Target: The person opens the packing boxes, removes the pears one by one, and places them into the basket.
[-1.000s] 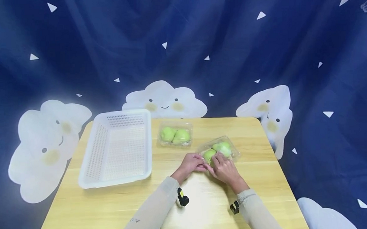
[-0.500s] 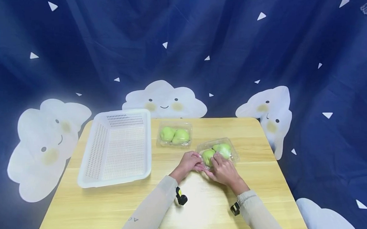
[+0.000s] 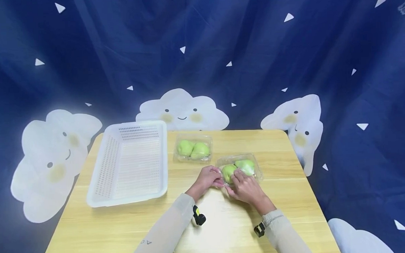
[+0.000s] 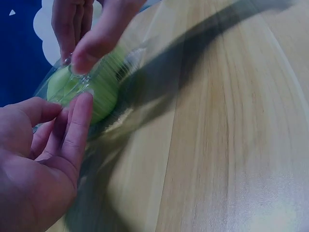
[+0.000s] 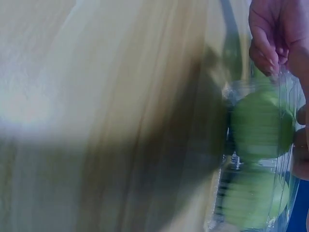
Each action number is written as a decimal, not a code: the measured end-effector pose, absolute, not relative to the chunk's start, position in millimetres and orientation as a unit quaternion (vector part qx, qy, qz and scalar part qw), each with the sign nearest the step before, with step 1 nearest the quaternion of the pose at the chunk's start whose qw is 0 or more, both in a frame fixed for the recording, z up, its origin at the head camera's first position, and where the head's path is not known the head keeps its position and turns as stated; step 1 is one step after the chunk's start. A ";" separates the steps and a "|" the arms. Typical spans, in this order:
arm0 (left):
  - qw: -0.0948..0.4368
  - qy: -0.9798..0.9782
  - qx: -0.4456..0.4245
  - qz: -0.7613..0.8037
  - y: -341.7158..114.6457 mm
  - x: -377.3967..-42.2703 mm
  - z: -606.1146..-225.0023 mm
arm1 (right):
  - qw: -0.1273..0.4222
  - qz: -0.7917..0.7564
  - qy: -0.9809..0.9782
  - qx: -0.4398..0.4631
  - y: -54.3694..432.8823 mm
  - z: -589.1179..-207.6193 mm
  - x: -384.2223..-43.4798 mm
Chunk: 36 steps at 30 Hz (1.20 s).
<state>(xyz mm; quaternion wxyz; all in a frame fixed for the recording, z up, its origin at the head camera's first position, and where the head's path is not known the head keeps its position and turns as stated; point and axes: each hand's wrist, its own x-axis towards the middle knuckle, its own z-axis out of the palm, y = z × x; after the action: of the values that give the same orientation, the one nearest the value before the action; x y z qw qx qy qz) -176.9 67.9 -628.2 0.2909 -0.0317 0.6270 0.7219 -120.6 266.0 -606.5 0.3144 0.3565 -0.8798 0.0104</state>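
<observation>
A clear plastic clamshell box [image 3: 259, 173] with two green, pear-like fruits [image 3: 245, 166] lies right of the table's middle. My left hand [image 3: 207, 179] pinches its near left corner between thumb and fingers, as the left wrist view shows too. My right hand [image 3: 247, 189] is at the near side, its thumb [image 4: 87, 60] on the box's edge and its bent fingers over the lid. In the right wrist view the fruits [image 5: 260, 125] show through the plastic. Part of the near edge is hidden behind the hands.
Behind and to the left stands a second clear box [image 3: 207, 139] with two green fruits. A white perforated plastic basket [image 3: 164, 161] sits on the left of the wooden table [image 3: 282, 213]. A dark blue curtain [image 3: 199, 41] with clouds hangs past the far edge.
The box has turned slightly and sits straighter to the table. My left hand has shifted a little left and away from me along its corner; my right hand has hardly moved.
</observation>
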 end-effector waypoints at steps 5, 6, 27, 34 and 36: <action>0.290 0.631 -0.029 0.719 62.4 -178.6 -627.9 | 0.315 -0.003 -0.876 0.365 263.9 -610.2 -120.7; 0.289 0.633 -0.028 0.718 61.3 -178.9 -628.5 | 0.315 -0.007 -0.876 0.366 263.0 -610.4 -120.6; 0.300 0.603 -0.025 0.739 41.8 -163.6 -631.8 | 0.325 0.012 -0.881 0.343 246.2 -610.6 -116.6; 0.291 0.588 -0.034 0.754 34.1 -163.2 -636.8 | 0.329 0.031 -0.874 0.357 246.5 -607.5 -116.4; 0.287 0.588 -0.031 0.756 32.5 -165.0 -637.5 | 0.324 0.041 -0.877 0.351 246.4 -604.9 -116.9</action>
<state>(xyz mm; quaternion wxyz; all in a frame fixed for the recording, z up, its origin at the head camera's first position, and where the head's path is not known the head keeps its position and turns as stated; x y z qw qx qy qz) -165.0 32.5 -637.5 0.2869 -0.0314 0.5880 0.7557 -116.9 246.4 -604.9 0.3244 0.3509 -0.8775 0.0407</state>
